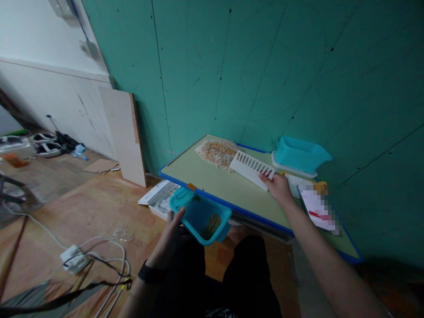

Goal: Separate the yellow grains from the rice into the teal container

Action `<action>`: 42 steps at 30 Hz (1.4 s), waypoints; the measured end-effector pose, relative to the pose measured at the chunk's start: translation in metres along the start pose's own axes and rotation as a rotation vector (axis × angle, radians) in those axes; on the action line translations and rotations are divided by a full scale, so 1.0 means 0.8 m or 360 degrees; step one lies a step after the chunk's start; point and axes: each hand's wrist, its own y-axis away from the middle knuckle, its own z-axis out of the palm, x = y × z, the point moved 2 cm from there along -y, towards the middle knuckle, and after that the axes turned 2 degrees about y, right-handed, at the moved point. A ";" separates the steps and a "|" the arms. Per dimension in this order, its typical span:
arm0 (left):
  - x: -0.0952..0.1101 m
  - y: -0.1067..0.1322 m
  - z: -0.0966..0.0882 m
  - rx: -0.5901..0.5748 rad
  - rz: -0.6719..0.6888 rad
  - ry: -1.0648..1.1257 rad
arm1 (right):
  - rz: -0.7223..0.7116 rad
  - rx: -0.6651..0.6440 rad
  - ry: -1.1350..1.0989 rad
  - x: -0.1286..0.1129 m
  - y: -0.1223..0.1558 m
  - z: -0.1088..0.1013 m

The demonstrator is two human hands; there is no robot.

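My left hand point(172, 224) grips the near-left side of a teal plastic container point(195, 216), which hangs just off the front edge of the table point(218, 185). Small greenish round beans point(213, 223) lie in its right end. In my right hand point(278, 189) is a white plastic strip point(248, 171) with a row of slots, pinched by its right end. The strip's far-left end touches or hovers over a spread pile of pale grains mixed with yellow kernels point(218, 152); I cannot tell which.
A second teal container point(300, 154) stands against the green wall at the back right, on something white. A blurred-out phone-like item point(318, 210) lies at the right. Below the table sits an open white box point(159, 201). Cables and a power strip point(74, 258) lie on the floor.
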 end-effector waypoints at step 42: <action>0.001 0.005 0.006 -0.0019 0.0010 0.0021 | -0.0011 -0.0209 -0.0154 -0.026 0.001 0.024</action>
